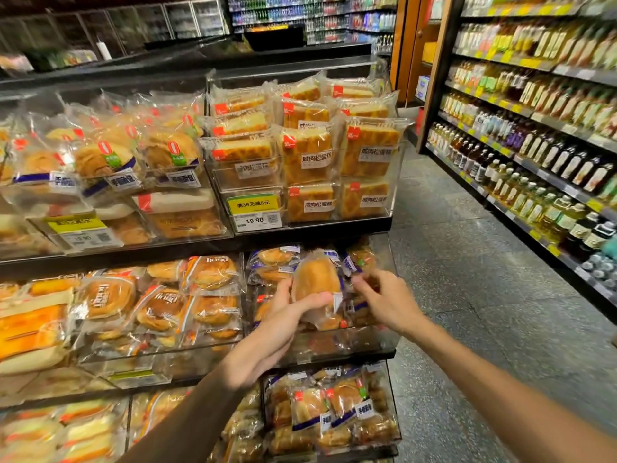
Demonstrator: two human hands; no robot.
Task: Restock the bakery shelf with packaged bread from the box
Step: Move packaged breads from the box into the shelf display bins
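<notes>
Price tag (253, 212): 19.90 (满39元减5元)

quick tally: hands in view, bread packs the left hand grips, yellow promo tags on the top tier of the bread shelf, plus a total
hands: 2 (left hand, right hand)
bread pack gripped by the left hand: 1
yellow promo tags on the top tier: 2
total: 5

Far-left bread packets (23, 329) are blurred and cut off by the edge
</notes>
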